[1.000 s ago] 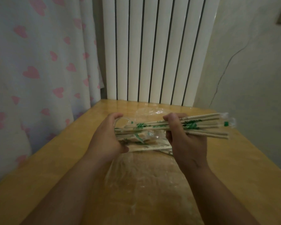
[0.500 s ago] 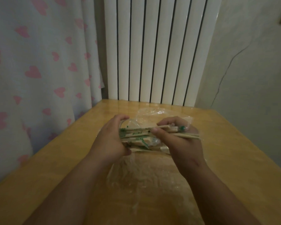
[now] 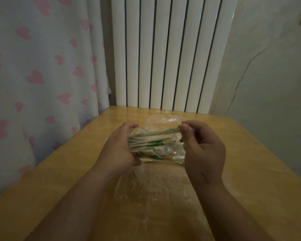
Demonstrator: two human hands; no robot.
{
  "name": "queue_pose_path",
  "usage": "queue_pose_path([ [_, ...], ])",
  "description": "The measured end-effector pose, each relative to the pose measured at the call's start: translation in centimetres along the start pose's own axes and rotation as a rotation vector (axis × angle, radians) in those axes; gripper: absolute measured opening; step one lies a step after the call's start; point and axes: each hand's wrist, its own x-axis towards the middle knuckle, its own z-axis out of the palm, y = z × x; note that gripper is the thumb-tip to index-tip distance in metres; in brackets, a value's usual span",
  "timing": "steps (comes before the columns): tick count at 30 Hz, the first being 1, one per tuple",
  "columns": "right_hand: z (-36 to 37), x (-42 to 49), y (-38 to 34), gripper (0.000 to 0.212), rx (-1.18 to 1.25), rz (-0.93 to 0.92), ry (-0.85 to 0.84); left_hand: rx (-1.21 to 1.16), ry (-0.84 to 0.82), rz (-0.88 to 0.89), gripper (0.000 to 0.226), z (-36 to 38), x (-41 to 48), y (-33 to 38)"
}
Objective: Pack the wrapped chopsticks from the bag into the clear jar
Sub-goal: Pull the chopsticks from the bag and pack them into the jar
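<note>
My left hand [image 3: 117,147] grips the clear jar [image 3: 137,132], which lies on its side just above the table with its mouth toward the right. A bundle of wrapped chopsticks [image 3: 151,142], pale wood with green print on the wrappers, lies lengthwise inside the jar and sticks out of its mouth. My right hand [image 3: 204,151] is at their right ends, thumb and fingers pinching the tip of the top pair. The clear plastic bag [image 3: 155,190] lies flat and crumpled on the table under both hands. My left palm hides the jar's base.
The wooden table [image 3: 250,171] stands against a white radiator [image 3: 172,54]. A curtain with pink hearts [image 3: 42,66] hangs along the left edge, and a bare wall is on the right.
My right hand has moved left toward the jar, sliding the chopsticks in. They reached far out to the right a second ago; now only short ends show.
</note>
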Motion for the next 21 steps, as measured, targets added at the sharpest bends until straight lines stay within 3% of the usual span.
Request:
queue_pose_path([
  [5, 0.6, 0.0, 0.8, 0.027, -0.133, 0.192, -0.218, -0.009, -0.007, 0.006, 0.099, -0.1, -0.1, 0.1],
  [9, 0.3, -0.1, 0.6, 0.050, -0.021, 0.188, -0.182, -0.003, 0.008, 0.001, 0.101, 0.0, 0.1, -0.1],
  [14, 0.7, -0.7, 0.6, 0.040, -0.054, 0.168, -0.458, -0.012, 0.006, -0.015, 0.101, 0.1, 0.1, -0.1],
  [21, -0.5, 0.2, 0.9, 0.045, -0.006, 0.202, -0.285, -0.058, 0.077, -0.053, 0.100, -0.1, 0.3, -0.4],
])
